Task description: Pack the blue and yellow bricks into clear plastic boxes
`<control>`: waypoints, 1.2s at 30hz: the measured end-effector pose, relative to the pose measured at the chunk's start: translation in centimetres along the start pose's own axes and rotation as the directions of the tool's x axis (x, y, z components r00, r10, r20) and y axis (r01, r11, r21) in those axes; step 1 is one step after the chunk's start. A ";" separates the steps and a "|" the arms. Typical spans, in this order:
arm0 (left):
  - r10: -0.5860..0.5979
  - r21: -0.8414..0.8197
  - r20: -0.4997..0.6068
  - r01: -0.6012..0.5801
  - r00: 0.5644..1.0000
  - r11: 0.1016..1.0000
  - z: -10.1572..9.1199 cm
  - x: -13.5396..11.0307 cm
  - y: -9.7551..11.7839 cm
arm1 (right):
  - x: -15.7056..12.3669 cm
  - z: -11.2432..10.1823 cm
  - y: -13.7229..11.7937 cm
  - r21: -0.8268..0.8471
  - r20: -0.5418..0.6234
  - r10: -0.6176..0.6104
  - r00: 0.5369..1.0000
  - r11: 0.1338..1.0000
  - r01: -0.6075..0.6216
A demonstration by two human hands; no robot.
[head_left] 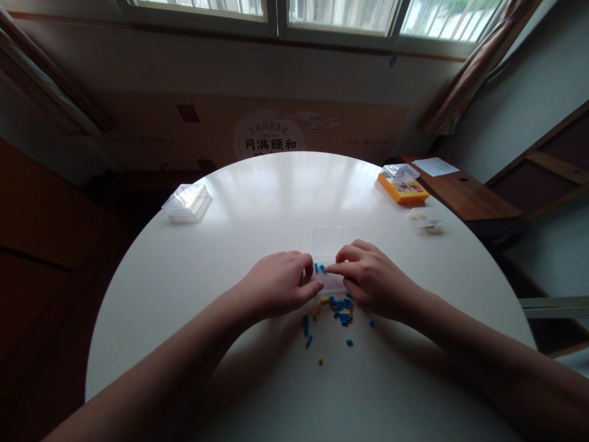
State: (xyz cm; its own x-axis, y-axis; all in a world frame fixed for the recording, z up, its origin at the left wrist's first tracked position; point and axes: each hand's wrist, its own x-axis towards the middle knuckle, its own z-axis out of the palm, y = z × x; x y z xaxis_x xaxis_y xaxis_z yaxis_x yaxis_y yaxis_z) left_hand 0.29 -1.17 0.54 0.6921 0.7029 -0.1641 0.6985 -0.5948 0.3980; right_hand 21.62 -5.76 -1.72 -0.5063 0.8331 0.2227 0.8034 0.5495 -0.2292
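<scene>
A small clear plastic box point(329, 282) lies on the table with its lid point(335, 239) opened away from me. Two small blue bricks point(323, 268) sit inside it. At the box's left side is my left hand point(288, 282), thumb and index finger apart with a gap between them; whether it touches the box I cannot tell. My right hand point(370, 276) reaches over the right side, its index finger stretched to the right-hand blue brick and the other fingers bent. Just in front of the box lies a loose pile of blue and yellow bricks point(343, 307).
Strays around the pile include a yellow brick point(321, 361) and a blue brick point(349, 342). On the round white table point(184, 344) are a clear plastic case point(188, 204) at far left, an orange box point(404, 187) at far right, and a small clear packet point(426, 222) nearer.
</scene>
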 end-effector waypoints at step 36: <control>0.020 0.023 -0.020 -0.020 1.000 1.000 0.1 0.0 -0.1 | 0.3 0.6 -0.2 -0.001 -0.018 0.009 1.000 1.000 -0.009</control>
State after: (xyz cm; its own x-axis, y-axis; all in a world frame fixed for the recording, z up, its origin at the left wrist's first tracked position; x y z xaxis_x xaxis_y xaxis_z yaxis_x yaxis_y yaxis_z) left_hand 0.25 -1.20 0.39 0.7023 0.6983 -0.1382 0.6886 -0.6172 0.3806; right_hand 21.12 -5.58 -2.14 -0.4928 0.8370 0.2380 0.8086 0.5415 -0.2301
